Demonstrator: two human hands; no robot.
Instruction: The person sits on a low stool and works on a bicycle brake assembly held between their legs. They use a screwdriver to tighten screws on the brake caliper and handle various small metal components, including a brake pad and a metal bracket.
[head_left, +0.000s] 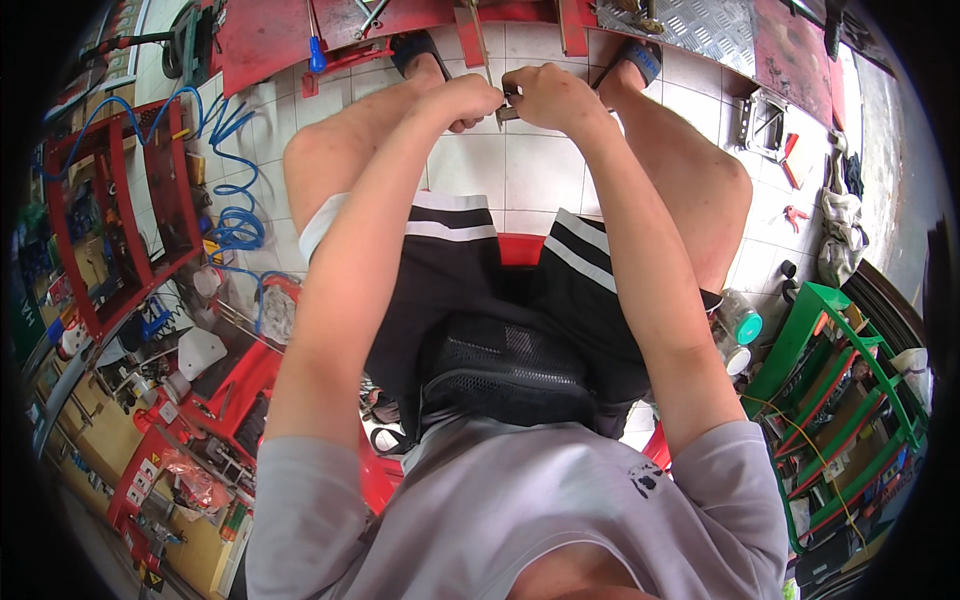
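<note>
**One small metal piece (pixel 507 114), my left hand (pixel 468 104) and right hand (pixel 556 98) meeting at it**

Piece count: 1. It's between my hands, above the tiled floor (pixel 465 170), on my side of the red platform (pixel 265 45). One thin strip (pixel 488 62) runs away from me beside it; can't tell if they're one part.

Pose: both arms stretched forward, forearms converging between my knees, backs of hands up. Right fingers clamped on the piece, wrist angled inward. Left fingers curled in; can't tell what, if anything, they grip.

Other counts:
- 1 blue-handled screwdriver (pixel 317 55), handle past the platform edge, left of my hands
- 1 silver hand tool (pixel 373 18) just right of it
- 2 dark sandals (pixel 648 62), one per foot
- 2 lidded jars by my right thigh: one green lid (pixel 747 329), one white lid (pixel 738 361)
- 1 small red tool (pixel 795 217) on the floor, right
- 1 blue coiled hose (pixel 238 230), left
- 1 green rack (pixel 793 352), lower right
</note>
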